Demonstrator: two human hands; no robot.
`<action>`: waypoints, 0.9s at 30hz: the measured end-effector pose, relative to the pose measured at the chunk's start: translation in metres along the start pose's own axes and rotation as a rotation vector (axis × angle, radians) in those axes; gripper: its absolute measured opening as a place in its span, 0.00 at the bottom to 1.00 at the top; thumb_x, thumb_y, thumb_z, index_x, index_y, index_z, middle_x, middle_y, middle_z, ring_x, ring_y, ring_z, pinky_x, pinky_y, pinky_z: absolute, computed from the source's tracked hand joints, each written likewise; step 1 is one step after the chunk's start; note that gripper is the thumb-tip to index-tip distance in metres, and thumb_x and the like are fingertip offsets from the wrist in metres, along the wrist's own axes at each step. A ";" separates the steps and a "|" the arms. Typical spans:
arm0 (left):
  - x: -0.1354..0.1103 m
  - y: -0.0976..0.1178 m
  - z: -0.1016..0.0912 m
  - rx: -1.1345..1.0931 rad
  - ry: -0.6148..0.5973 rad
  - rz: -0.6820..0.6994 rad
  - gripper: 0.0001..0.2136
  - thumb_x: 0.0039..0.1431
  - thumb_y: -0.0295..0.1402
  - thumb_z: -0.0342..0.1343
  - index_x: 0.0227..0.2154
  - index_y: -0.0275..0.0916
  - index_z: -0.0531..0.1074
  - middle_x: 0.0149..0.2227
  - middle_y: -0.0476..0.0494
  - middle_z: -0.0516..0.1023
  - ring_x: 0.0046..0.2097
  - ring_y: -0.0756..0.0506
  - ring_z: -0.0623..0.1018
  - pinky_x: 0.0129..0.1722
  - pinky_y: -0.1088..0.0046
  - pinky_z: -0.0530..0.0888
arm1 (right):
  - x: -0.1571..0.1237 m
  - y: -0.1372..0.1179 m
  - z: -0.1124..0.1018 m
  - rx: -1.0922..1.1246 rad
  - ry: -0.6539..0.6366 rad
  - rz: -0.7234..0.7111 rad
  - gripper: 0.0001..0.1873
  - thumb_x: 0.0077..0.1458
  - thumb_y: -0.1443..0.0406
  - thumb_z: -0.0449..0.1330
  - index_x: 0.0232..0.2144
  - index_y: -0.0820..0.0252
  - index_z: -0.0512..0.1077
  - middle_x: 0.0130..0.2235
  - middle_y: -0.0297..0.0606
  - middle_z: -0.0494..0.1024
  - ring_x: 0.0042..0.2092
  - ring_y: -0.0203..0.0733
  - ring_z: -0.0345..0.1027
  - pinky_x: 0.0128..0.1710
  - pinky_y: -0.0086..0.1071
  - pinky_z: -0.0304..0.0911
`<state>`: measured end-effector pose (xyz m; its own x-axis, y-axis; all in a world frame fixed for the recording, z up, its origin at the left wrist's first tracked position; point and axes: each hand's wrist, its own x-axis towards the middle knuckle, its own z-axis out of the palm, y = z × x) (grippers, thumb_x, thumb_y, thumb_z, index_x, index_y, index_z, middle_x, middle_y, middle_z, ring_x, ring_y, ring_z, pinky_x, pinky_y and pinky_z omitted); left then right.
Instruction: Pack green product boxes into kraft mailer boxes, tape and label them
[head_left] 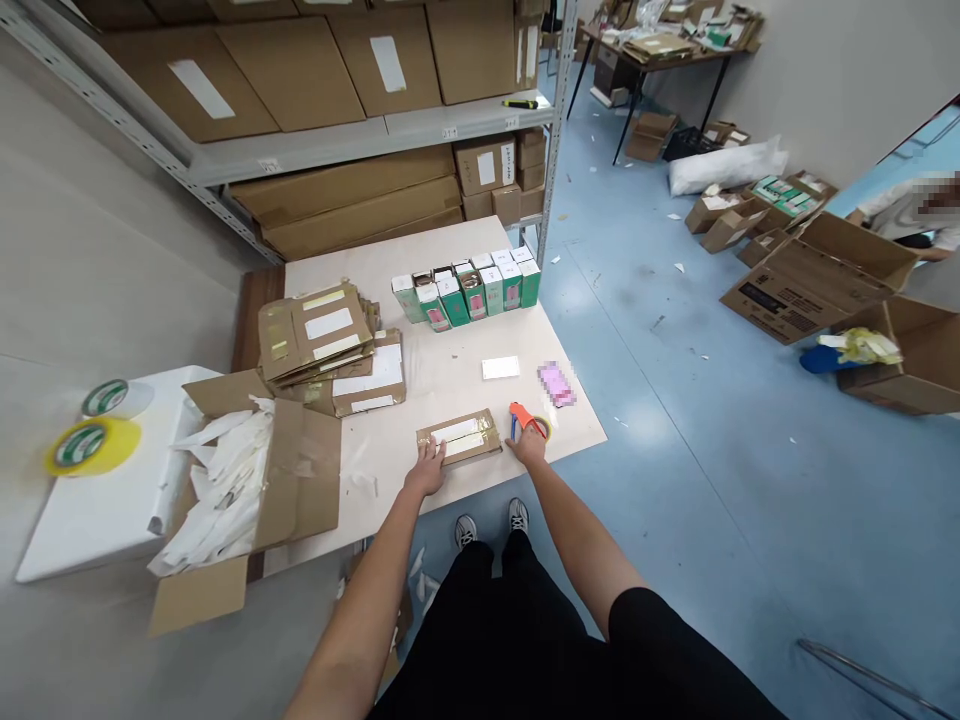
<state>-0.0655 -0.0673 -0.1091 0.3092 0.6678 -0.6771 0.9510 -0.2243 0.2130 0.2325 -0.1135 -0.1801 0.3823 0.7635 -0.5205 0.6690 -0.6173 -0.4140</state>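
A small flat cardboard box [484,432] with white labels and tape across its top lies near the front edge of the table. My left hand [427,470] rests on its left end, fingers stretched out and lying on the cardboard. Just right of the box, my right hand [529,446] is closed round an orange tape dispenser [519,411], which stands on the table. Part of its yellowish tape roll shows beside my fingers. Behind the box lies a white rectangular card or pad [500,368], and a blurred pink item [556,384] lies to the right of that.
Green and white cartons [491,291] stand in rows at the back of the table [442,370]. Flattened cardboard [315,330] is stacked on the left, near an open box [300,470] of white paper strips. Tape rolls [94,446] sit farther left. A loaded shelf [337,135] rises behind.
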 end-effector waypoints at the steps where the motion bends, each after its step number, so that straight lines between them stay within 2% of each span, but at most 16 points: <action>1: 0.001 0.000 -0.001 0.000 -0.006 0.000 0.41 0.62 0.32 0.51 0.76 0.39 0.41 0.77 0.37 0.28 0.77 0.31 0.35 0.71 0.48 0.55 | 0.001 -0.002 0.004 -0.010 0.006 0.017 0.39 0.57 0.53 0.64 0.65 0.65 0.65 0.62 0.58 0.72 0.63 0.60 0.65 0.61 0.44 0.59; 4: 0.002 0.000 -0.004 -0.009 -0.023 -0.003 0.42 0.62 0.32 0.51 0.76 0.38 0.42 0.77 0.37 0.28 0.77 0.31 0.35 0.72 0.49 0.53 | 0.005 -0.002 0.009 0.027 -0.003 0.035 0.34 0.58 0.61 0.60 0.66 0.61 0.64 0.59 0.59 0.75 0.61 0.60 0.68 0.60 0.47 0.59; 9: 0.004 0.002 -0.006 -0.031 -0.011 -0.008 0.42 0.61 0.33 0.54 0.76 0.37 0.43 0.77 0.35 0.30 0.77 0.31 0.36 0.72 0.50 0.53 | 0.000 0.009 -0.005 0.214 -0.025 0.043 0.36 0.55 0.66 0.58 0.66 0.67 0.62 0.52 0.60 0.78 0.54 0.62 0.74 0.54 0.48 0.64; 12: 0.005 0.004 -0.006 -0.042 -0.003 -0.010 0.43 0.61 0.34 0.54 0.76 0.38 0.43 0.77 0.36 0.30 0.77 0.32 0.36 0.72 0.51 0.52 | -0.010 0.008 -0.022 0.416 0.057 -0.054 0.34 0.54 0.64 0.58 0.63 0.64 0.63 0.50 0.54 0.79 0.49 0.59 0.75 0.50 0.46 0.67; 15: 0.004 0.007 -0.005 -0.057 -0.001 -0.027 0.43 0.60 0.34 0.55 0.76 0.38 0.43 0.77 0.36 0.30 0.77 0.32 0.35 0.72 0.51 0.52 | -0.023 -0.008 -0.040 0.648 0.087 -0.182 0.33 0.53 0.61 0.59 0.61 0.58 0.64 0.50 0.45 0.79 0.48 0.54 0.74 0.50 0.44 0.69; 18: 0.000 0.012 -0.005 -0.087 0.008 -0.036 0.44 0.58 0.32 0.55 0.76 0.38 0.44 0.77 0.37 0.30 0.77 0.33 0.33 0.72 0.51 0.52 | -0.041 -0.037 -0.050 0.901 -0.003 -0.356 0.29 0.55 0.54 0.63 0.57 0.55 0.68 0.49 0.40 0.80 0.49 0.50 0.74 0.52 0.41 0.69; 22: -0.005 0.016 -0.005 -0.146 0.031 -0.041 0.44 0.56 0.31 0.56 0.75 0.38 0.46 0.77 0.38 0.31 0.77 0.32 0.33 0.72 0.50 0.53 | -0.063 -0.071 -0.045 1.093 -0.199 -0.526 0.27 0.55 0.48 0.67 0.52 0.55 0.73 0.49 0.40 0.81 0.51 0.50 0.74 0.54 0.42 0.68; 24: -0.005 0.017 -0.006 -0.165 0.038 -0.039 0.44 0.56 0.32 0.55 0.75 0.37 0.47 0.77 0.37 0.33 0.77 0.32 0.34 0.72 0.49 0.52 | -0.068 -0.078 -0.038 1.110 -0.275 -0.564 0.28 0.52 0.49 0.70 0.50 0.55 0.74 0.50 0.40 0.81 0.52 0.50 0.73 0.55 0.42 0.68; 27: -0.005 0.016 -0.006 -0.184 0.044 -0.029 0.43 0.56 0.34 0.55 0.75 0.37 0.48 0.77 0.37 0.34 0.76 0.32 0.35 0.73 0.50 0.51 | -0.067 -0.074 -0.032 1.104 -0.341 -0.566 0.28 0.47 0.51 0.73 0.48 0.54 0.77 0.49 0.39 0.81 0.53 0.50 0.73 0.57 0.43 0.67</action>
<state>-0.0518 -0.0703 -0.0985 0.2775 0.7038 -0.6540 0.9440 -0.0731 0.3218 0.1774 -0.1132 -0.0907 -0.0715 0.9835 -0.1663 -0.2581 -0.1793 -0.9493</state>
